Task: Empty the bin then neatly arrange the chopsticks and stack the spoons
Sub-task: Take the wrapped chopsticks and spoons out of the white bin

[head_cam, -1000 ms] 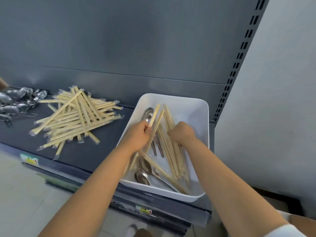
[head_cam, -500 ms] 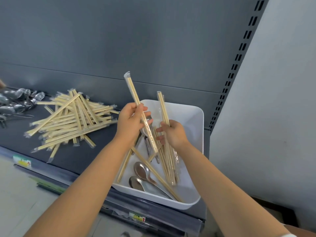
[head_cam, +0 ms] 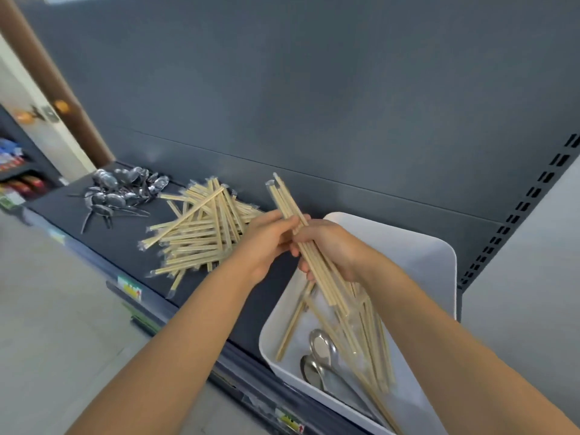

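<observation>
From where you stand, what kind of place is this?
Probably a shop: a dark grey metal display shelf with a slotted upright, price labels on its front edge, and colourful packaged goods at the far left.

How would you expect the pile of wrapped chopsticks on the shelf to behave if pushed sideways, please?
The chopstick pile would probably scatter rather than slide as one, since the sticks lie crisscrossed. Their clear wrappers look glossy, so they may slip over each other.
</observation>
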